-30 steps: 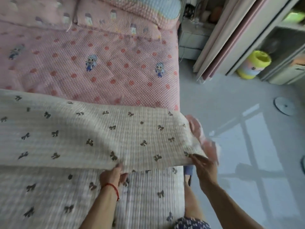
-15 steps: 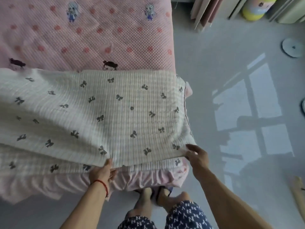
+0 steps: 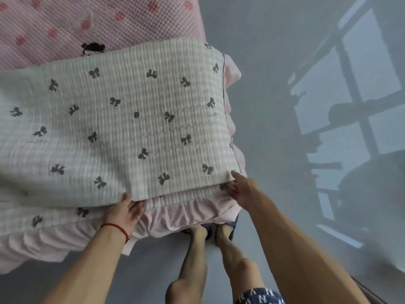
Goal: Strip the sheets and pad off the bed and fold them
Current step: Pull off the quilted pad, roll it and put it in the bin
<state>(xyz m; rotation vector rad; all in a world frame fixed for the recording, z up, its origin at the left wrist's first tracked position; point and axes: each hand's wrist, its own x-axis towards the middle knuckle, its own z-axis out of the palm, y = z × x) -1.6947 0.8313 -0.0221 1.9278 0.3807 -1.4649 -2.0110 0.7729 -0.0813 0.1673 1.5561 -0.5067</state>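
Observation:
A cream quilted pad [image 3: 131, 128] printed with small dark bows lies folded over itself across the foot of the bed. My left hand [image 3: 125, 212] grips the folded edge at its near side, thumb on top. At the pad's near right corner my right hand [image 3: 241, 187] pinches the fabric. Under the pad a pink sheet with a gathered ruffle [image 3: 175, 216] hangs over the bed's foot. Farther up, a pink dotted quilt [image 3: 98, 23] covers the bed.
Grey floor [image 3: 285, 73] runs along the right of the bed, with window light and shadow on it. My legs and feet [image 3: 210, 235] stand against the ruffle at the bed's foot. A dark edge of some object shows at the bottom right corner.
The pad's folded edge has been drawn down toward the foot of the bed with both hands holding it. My view has tilted downward, so the headboard end is out of sight.

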